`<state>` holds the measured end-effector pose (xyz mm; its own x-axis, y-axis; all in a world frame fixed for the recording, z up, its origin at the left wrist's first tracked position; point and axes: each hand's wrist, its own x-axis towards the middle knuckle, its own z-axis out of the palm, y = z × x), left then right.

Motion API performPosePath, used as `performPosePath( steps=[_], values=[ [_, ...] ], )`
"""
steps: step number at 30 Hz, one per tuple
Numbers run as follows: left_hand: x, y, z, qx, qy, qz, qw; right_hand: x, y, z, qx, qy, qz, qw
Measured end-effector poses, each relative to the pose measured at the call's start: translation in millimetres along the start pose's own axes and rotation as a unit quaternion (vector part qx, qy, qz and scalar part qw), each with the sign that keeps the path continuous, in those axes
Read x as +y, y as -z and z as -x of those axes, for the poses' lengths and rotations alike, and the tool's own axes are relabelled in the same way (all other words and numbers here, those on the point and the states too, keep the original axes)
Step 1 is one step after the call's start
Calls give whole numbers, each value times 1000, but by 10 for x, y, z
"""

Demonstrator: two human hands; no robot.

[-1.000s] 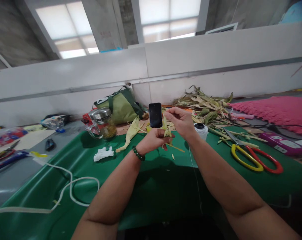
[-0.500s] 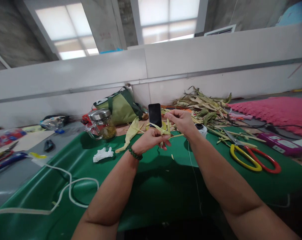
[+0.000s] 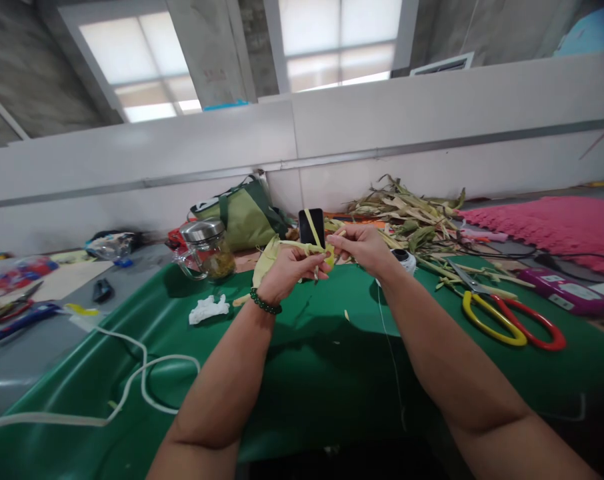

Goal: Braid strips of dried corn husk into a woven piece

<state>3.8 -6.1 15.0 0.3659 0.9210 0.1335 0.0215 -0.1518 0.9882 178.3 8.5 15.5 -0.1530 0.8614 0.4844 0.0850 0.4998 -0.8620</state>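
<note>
My left hand (image 3: 288, 272), with a dark green bead bracelet on the wrist, is closed around pale yellow-green leaf strips (image 3: 313, 247). My right hand (image 3: 362, 247) pinches the same strips from the right, fingers pressed together. Both hands are raised above the green mat (image 3: 302, 360), close together. One thin strip sticks up in front of a black phone (image 3: 311, 227) that stands upright just behind the hands. A white thread spool (image 3: 405, 260) sits partly hidden behind my right wrist, and a thin thread hangs down along my right forearm.
Yellow- and red-handled scissors (image 3: 507, 317) lie at the right. A heap of dried leaves (image 3: 407, 213) lies behind; a glass jar (image 3: 205, 250), green bag (image 3: 242, 213), crumpled tissue (image 3: 208, 309), white cord (image 3: 132, 380) and pink knitted cloth (image 3: 552, 227) surround the mat.
Both hands rose and came closer together in front of the phone. The strips were turned, one end now pointing upward across the phone.
</note>
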Motion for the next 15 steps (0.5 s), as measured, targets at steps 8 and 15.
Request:
performPosePath(
  steps=[8,15],
  values=[
    [28,2,15,42,24,63,997,53,27,-49,99,-5,-42,994],
    [10,34,-42,112,3,85,990,0,-143,64,-42,31,204,978]
  ],
)
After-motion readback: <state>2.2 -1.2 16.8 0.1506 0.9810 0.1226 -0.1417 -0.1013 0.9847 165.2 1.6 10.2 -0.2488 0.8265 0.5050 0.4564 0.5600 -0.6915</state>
